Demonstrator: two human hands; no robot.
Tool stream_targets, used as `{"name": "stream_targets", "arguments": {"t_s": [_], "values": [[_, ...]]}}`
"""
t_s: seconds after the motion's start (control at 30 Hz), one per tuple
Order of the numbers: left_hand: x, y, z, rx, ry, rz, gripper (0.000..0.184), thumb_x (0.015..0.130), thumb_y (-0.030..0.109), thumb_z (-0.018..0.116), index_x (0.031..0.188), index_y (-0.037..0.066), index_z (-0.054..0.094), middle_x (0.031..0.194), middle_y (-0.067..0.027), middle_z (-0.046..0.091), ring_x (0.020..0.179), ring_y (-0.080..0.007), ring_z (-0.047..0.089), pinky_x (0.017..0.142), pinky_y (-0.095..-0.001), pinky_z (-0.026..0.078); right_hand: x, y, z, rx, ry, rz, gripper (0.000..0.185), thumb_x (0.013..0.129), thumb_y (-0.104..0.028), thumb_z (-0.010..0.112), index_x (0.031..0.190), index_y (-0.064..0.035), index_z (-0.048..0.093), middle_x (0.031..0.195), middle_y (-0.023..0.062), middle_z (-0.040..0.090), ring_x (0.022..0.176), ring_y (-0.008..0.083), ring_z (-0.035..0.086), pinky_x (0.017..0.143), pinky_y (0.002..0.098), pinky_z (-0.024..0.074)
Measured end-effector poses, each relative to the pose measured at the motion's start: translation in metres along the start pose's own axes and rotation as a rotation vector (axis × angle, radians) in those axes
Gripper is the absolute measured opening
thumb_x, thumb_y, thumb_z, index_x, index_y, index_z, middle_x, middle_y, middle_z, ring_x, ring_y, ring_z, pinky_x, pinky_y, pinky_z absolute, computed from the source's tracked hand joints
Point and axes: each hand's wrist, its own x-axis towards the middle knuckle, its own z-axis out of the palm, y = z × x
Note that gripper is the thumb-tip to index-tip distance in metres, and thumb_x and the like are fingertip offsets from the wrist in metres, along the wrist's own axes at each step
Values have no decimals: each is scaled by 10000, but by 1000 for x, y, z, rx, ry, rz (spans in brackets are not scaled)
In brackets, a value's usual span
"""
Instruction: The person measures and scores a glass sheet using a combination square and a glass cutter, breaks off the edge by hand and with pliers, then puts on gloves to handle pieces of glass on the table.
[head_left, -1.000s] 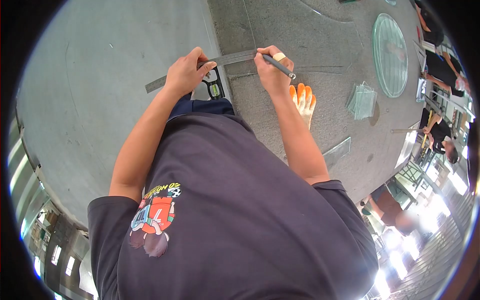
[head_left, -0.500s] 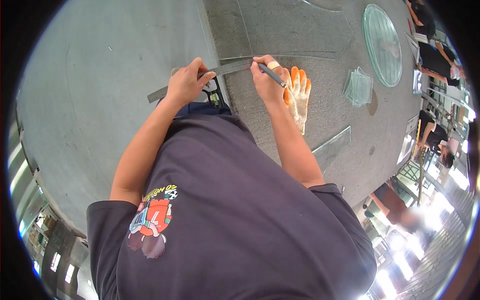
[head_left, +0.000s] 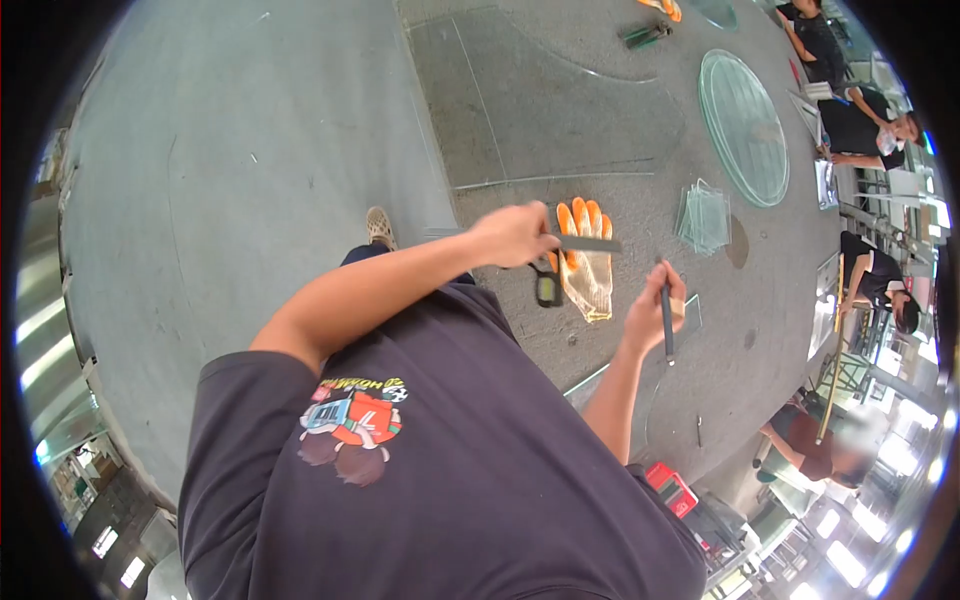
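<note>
My left hand (head_left: 512, 236) is closed on a combination square (head_left: 592, 244), a steel blade with a black head that has a green level vial. The square is above the table, partly over an orange and white work glove (head_left: 588, 285). To the right, my right hand (head_left: 655, 310) grips a dark pen-shaped glass cutter (head_left: 668, 325), with its metal end pointing toward my body. Beyond both hands, a large clear glass sheet (head_left: 560, 120) with a curved edge lies on the table, apart from them. A glass strip (head_left: 585, 382) lies partly hidden under my right forearm.
Small square glass panes (head_left: 704, 218) and round glass discs (head_left: 745, 128) are stacked at the right. A dark tool (head_left: 645, 36) lies at the far side. Near my right elbow sits a red case (head_left: 672, 490). Several people (head_left: 865, 125) work along the right edge.
My left hand has moved right with the combination square, away from the glass sheet's edge. My right hand has drawn back to the right with the cutter. The view has shifted.
</note>
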Motion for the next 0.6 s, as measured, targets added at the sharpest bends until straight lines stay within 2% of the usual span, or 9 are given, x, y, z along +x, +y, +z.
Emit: {"name": "stream_targets", "arguments": {"t_s": [0.07, 0.13, 0.23, 0.33, 0.37, 0.47, 0.53, 0.57, 0.6], "values": [[18, 35, 15, 67, -104, -2, 357, 993, 361, 645, 1114, 30, 587, 1040, -200, 699, 999, -366, 682, 830, -483, 515, 3, 9, -13, -48, 27, 34, 181, 1000, -191, 692, 1046, -25, 747, 918, 65, 749, 754, 128, 676, 650, 275, 534], [40, 45, 46, 123, -104, 101, 341, 993, 332, 643, 1127, 26, 575, 1010, -188, 700, 972, -348, 684, 850, -485, 523, 4, 7, -19, -58, 36, 11, 212, 1012, -222, 679, 1043, -23, 745, 913, 71, 749, 746, 147, 685, 647, 278, 536], [64, 64, 73, 119, -140, 96, 415, 939, 322, 684, 1202, 11, 602, 1190, -227, 669, 1151, -355, 643, 913, -489, 527, 6, 22, -22, -117, 37, -119, 244, 1020, -261, 669, 1044, -31, 745, 906, 91, 747, 737, 193, 697, 644, 293, 539], [60, 71, 86, 442, 32, 304, 475, 903, 325, 715, 1256, 22, 619, 1415, -230, 538, 1299, -375, 530, 991, -505, 495, 4, 14, -22, -271, 9, -292, 237, 1015, -282, 672, 1037, -59, 751, 890, 106, 749, 729, 239, 711, 642, 323, 546], [50, 69, 87, 572, 150, 394, 519, 862, 330, 744, 1276, 35, 638, 1496, -203, 440, 1368, -403, 431, 1043, -530, 452, 4, 8, -22, -336, -6, -351, 230, 1013, -287, 675, 1033, -71, 754, 883, 110, 750, 726, 254, 717, 641, 334, 549], [37, 50, 55, 328, 225, 470, 477, 860, 311, 740, 1236, 30, 653, 1387, -200, 524, 1309, -388, 488, 1064, -511, 439, -2, 4, -16, -205, -91, -135, 176, 991, -285, 702, 1002, -118, 756, 841, 94, 752, 695, 248, 720, 620, 352, 546], [23, 10, 1, 71, 463, 319, 424, 887, 313, 741, 1163, 1, 661, 1204, -200, 610, 1198, -350, 569, 1030, -476, 466, -7, -5, -18, -204, -207, -71, 144, 965, -280, 731, 972, -137, 749, 813, 86, 750, 678, 240, 723, 609, 349, 545], [12, -11, -30, -8, 622, 193, 406, 909, 318, 702, 1171, 13, 649, 1245, -212, 600, 1206, -344, 557, 1039, -458, 447, -6, -8, -12, -199, -262, -47, 131, 952, -277, 746, 958, -146, 745, 799, 82, 748, 670, 237, 724, 603, 347, 544], [18, -57, -49, -147, 841, 64, 439, 921, 357, 702, 1155, -8, 636, 1202, -186, 615, 1147, -317, 576, 987, -432, 472, -10, -9, -7, -169, -290, -99, 127, 939, -273, 758, 951, -147, 740, 795, 83, 744, 665, 238, 721, 600, 343, 542]]}}
